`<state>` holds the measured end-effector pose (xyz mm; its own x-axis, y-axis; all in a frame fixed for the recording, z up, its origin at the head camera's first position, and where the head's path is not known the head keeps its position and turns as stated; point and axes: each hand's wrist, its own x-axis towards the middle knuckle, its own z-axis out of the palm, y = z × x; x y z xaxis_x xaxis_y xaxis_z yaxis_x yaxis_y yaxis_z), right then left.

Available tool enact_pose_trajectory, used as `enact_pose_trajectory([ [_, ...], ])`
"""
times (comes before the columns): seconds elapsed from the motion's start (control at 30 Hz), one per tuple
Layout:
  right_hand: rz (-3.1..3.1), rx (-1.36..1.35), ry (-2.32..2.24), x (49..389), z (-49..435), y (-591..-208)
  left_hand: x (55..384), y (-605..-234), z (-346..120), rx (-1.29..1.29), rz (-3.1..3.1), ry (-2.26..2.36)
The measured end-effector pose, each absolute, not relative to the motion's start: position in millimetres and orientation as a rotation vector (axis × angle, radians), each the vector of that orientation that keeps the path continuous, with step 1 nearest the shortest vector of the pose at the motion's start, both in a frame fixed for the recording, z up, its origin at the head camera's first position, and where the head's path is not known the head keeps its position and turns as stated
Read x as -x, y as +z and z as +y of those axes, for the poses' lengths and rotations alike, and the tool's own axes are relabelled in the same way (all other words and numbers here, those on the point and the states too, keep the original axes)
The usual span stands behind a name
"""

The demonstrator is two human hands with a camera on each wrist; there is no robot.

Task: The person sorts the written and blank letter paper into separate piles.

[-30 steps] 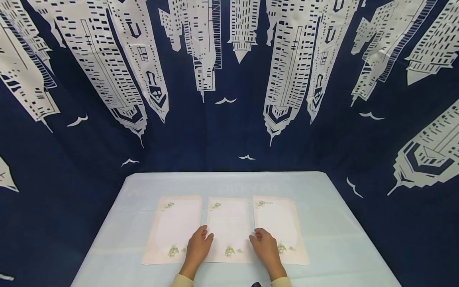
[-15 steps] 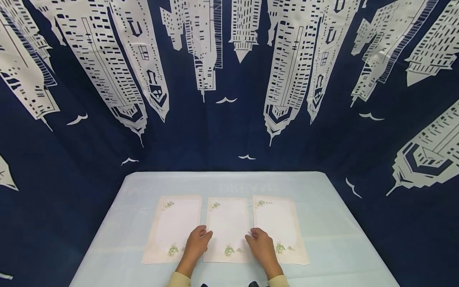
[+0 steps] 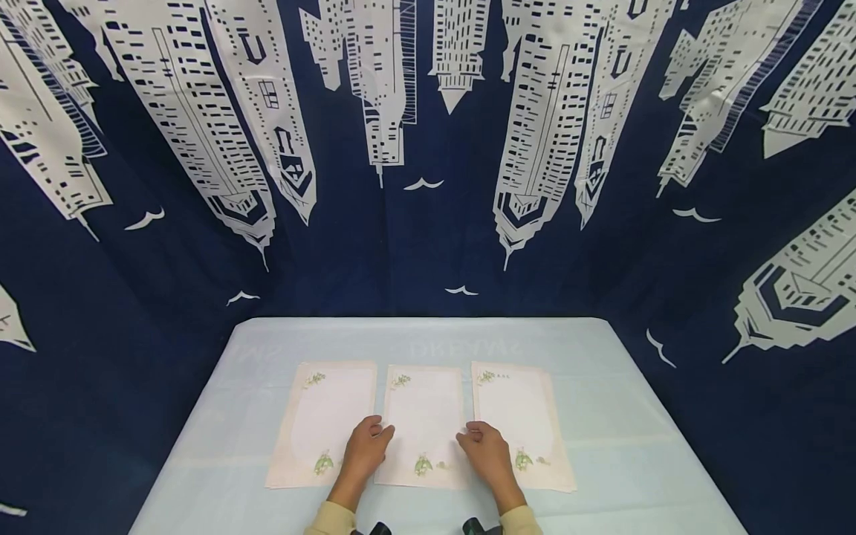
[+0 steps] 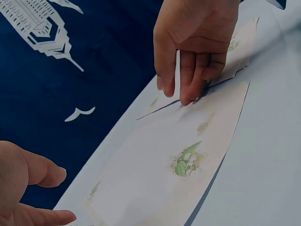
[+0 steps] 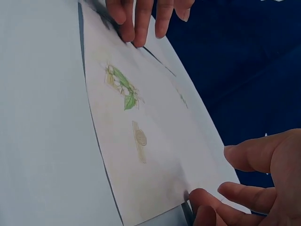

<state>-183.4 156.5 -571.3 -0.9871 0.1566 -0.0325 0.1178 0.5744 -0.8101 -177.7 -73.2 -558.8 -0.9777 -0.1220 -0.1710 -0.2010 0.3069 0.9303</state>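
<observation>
Three pale pink-bordered sheets of stationery paper with green leaf drawings lie side by side on the table. My left hand [image 3: 364,449] is at the left edge of the middle sheet [image 3: 424,416], overlapping the left sheet [image 3: 331,416]. At the opposite edge is my right hand [image 3: 488,455], over the inner side of the right sheet [image 3: 515,416]. In the right wrist view, the lower fingertips of the right hand [image 5: 277,174] touch the middle sheet's side, thumb apart. In the left wrist view, the left hand's thumb and finger [image 4: 44,172] are spread, and a shadow runs under the sheet's near edge.
A light blue cloth covers the table [image 3: 622,438]. Behind it and at both sides hangs a navy curtain [image 3: 374,275] with white buildings and birds. Dark wrist-worn devices [image 3: 472,526] show at the bottom of the head view.
Both hands have shifted slightly left. The middle sheet's lower edge has moved a little left and away from me, while the outer sheets stay put.
</observation>
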Motion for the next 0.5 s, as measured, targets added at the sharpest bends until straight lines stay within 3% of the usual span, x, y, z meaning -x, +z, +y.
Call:
enact_pose_trajectory([
  [0.5,-2.65,0.444,1.711,192.8,152.4,-576.6,180.4,-562.2,-76.2,0.34,2.46,1.793],
])
